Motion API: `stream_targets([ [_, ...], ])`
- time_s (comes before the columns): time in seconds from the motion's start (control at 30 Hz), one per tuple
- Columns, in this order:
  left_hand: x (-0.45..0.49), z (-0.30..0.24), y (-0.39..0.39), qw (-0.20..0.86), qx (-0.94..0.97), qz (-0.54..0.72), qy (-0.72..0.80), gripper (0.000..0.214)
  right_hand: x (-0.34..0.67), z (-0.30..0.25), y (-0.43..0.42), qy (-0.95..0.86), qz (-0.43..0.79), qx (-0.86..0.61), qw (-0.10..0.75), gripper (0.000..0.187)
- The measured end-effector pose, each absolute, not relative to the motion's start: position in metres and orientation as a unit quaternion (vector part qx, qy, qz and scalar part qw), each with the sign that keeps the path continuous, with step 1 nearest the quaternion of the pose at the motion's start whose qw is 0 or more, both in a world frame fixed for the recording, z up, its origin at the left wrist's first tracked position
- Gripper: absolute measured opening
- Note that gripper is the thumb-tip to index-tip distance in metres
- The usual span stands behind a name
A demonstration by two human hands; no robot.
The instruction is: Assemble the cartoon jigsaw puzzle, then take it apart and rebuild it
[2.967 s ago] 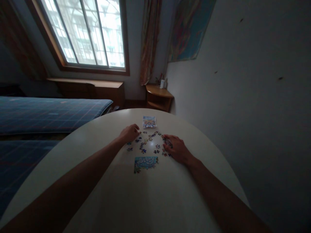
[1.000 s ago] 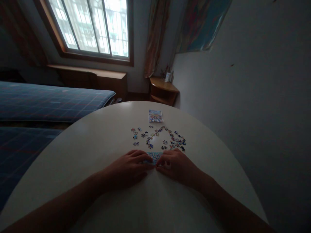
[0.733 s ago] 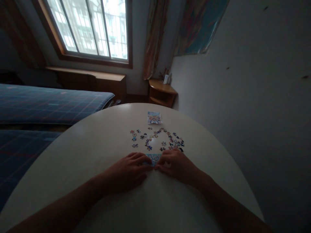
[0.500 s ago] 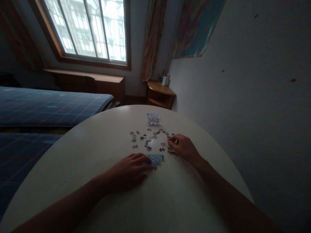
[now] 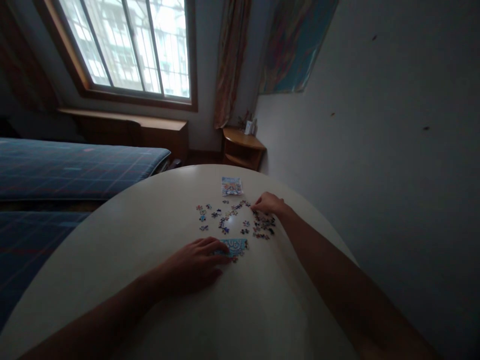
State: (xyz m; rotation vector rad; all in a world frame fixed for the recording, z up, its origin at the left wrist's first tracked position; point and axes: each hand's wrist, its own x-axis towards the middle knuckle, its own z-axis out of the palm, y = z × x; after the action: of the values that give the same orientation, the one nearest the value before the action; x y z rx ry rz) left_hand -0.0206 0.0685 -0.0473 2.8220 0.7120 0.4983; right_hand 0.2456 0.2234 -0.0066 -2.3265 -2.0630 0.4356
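Observation:
My left hand lies with its fingers stretched out over the left part of a joined blue jigsaw section, which covers part of it. Beyond the section, my right hand has its thumb and fingertips pinched together on a small jigsaw piece at the right end of a curved row of jigsaw pieces. Details of that piece are too small to make out. Just below the right hand sits a heap of loose pieces. Several more loose pieces are scattered left of the row.
Everything lies on a round white table. A small picture packet rests near its far edge. The wall rises on the right, a bed with a blue plaid mattress stands at left, and a wooden corner shelf is behind.
My right hand has moved away from me and slightly left, from over the heap to the row's end, uncovering the heap. My left hand stays on the section. The whole view has shifted slightly.

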Motion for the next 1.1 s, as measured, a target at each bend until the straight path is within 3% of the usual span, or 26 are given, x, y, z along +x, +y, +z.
stream_targets([
  [1.1, -0.021, -0.046, 0.070, 0.110, 0.951, 0.159, 0.242, 0.046, 0.241, 0.003, 0.229, -0.729, 0.119, -0.671, -0.070, 0.018],
])
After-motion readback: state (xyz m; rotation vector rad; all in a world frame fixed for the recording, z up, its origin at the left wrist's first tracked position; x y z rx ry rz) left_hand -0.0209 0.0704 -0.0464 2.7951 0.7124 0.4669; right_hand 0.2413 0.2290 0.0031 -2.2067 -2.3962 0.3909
